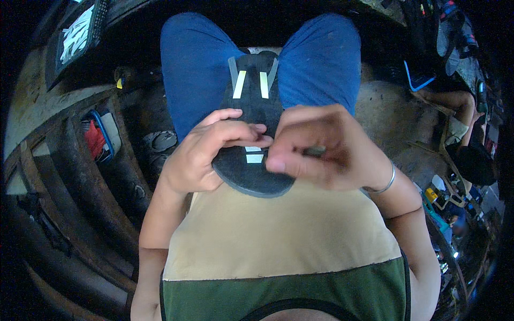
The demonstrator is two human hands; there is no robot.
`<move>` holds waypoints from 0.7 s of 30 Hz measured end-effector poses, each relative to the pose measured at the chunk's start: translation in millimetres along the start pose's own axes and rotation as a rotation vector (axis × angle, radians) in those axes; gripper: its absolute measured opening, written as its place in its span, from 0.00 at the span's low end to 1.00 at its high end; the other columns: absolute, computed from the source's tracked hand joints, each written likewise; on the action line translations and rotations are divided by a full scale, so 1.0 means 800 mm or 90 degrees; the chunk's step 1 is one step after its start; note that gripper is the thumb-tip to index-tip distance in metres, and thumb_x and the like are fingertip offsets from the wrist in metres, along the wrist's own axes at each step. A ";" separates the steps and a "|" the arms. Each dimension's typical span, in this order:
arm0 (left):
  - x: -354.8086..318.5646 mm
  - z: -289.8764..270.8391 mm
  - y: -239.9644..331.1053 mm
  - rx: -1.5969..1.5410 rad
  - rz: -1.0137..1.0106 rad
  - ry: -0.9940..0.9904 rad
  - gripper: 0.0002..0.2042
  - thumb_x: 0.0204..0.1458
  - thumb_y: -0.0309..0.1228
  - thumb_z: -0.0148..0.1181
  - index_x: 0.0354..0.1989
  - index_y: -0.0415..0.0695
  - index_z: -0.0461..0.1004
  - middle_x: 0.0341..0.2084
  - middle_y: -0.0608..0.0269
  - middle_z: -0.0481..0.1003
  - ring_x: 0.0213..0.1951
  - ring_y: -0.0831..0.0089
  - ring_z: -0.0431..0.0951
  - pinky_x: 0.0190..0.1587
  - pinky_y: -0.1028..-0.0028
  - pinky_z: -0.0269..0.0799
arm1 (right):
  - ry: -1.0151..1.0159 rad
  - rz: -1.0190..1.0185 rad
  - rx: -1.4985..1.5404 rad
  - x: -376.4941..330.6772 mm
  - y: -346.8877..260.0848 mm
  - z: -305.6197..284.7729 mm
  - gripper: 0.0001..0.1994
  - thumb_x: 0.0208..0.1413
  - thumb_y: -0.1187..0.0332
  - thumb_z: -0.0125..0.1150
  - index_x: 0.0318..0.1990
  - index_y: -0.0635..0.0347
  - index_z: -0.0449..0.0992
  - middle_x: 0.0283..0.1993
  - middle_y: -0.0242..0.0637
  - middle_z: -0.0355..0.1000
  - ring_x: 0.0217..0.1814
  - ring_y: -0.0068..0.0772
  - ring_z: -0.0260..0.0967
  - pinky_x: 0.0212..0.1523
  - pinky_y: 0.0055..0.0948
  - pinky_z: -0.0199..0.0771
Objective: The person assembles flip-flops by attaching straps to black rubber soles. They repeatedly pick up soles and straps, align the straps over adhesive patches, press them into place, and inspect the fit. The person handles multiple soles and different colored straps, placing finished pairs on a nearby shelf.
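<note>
A black shoe sole (257,115) rests lengthwise against my lap, its rounded end toward my belly. Two pale strips (239,84) lie slanted on its far part, with grey strips beside them at the edges. Smaller white patches (254,158) show on the near part, between my hands. My left hand (206,142) grips the sole's left edge, fingers curled over the top. At the right edge my right hand (332,150) is closed in a pinch, thumb and fingers beside the white patches. Anything between those fingertips is too small and blurred to make out.
White strips fill a dark crate (77,35) at the upper left. Wooden slats (80,176) run along the left, with a blue-rimmed tray (101,134) holding red material. Sandals (452,45) hang at the upper right. Another person's bent limb (452,100) shows at the right.
</note>
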State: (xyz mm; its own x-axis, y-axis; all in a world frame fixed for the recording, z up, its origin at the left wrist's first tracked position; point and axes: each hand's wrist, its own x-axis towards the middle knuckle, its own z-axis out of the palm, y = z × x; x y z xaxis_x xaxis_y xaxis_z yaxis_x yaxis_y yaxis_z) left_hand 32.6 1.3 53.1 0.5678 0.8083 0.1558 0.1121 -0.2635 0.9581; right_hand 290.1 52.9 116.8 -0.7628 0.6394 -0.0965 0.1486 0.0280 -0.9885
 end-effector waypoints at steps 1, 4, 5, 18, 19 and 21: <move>0.000 -0.003 0.003 0.016 -0.009 -0.028 0.20 0.52 0.30 0.67 0.55 0.45 0.75 0.50 0.59 0.84 0.58 0.58 0.82 0.67 0.51 0.64 | -0.028 -0.053 -0.021 -0.002 -0.001 0.000 0.05 0.56 0.69 0.71 0.32 0.62 0.84 0.31 0.38 0.76 0.33 0.38 0.73 0.37 0.36 0.70; 0.001 -0.009 0.007 0.061 -0.003 -0.097 0.21 0.51 0.31 0.64 0.55 0.48 0.81 0.53 0.60 0.83 0.59 0.58 0.81 0.67 0.52 0.63 | -0.045 -0.118 -0.107 -0.016 -0.006 0.006 0.09 0.57 0.64 0.69 0.32 0.61 0.82 0.30 0.40 0.73 0.38 0.48 0.72 0.42 0.44 0.71; 0.002 -0.011 0.007 0.078 0.018 -0.113 0.20 0.50 0.32 0.64 0.55 0.51 0.83 0.53 0.61 0.83 0.59 0.58 0.81 0.67 0.53 0.63 | -0.053 -0.149 -0.129 -0.021 -0.006 0.006 0.10 0.58 0.63 0.69 0.31 0.61 0.80 0.31 0.40 0.71 0.40 0.51 0.73 0.44 0.46 0.72; 0.134 -0.129 0.063 -0.075 0.182 0.458 0.21 0.53 0.32 0.63 0.53 0.33 0.76 0.47 0.47 0.81 0.45 0.59 0.82 0.50 0.61 0.80 | 0.240 -0.265 -0.297 0.050 0.018 -0.023 0.46 0.46 0.62 0.80 0.72 0.65 0.61 0.68 0.51 0.69 0.67 0.48 0.71 0.68 0.39 0.67; 0.160 -0.145 0.061 -0.174 0.145 0.603 0.25 0.52 0.29 0.62 0.59 0.33 0.73 0.52 0.48 0.79 0.46 0.60 0.83 0.51 0.61 0.80 | 0.311 -0.242 -0.289 0.063 0.015 -0.016 0.48 0.45 0.67 0.81 0.73 0.65 0.59 0.70 0.54 0.67 0.69 0.50 0.70 0.69 0.40 0.67; 0.187 -0.145 0.063 -0.185 0.166 0.511 0.20 0.59 0.29 0.60 0.59 0.37 0.70 0.48 0.54 0.79 0.45 0.68 0.80 0.52 0.68 0.77 | 0.350 -0.197 -0.015 0.089 0.004 -0.029 0.45 0.48 0.71 0.79 0.72 0.68 0.59 0.67 0.50 0.71 0.66 0.41 0.73 0.68 0.36 0.70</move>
State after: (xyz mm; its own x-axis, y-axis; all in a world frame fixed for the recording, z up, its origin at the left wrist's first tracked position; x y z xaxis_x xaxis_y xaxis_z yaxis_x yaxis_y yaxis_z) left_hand 28.4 169.9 152.7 -0.2077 0.8954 0.3937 -0.2146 -0.4344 0.8748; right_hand 250.6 116.5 109.1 -0.3387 0.9003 0.2734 -0.0092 0.2874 -0.9578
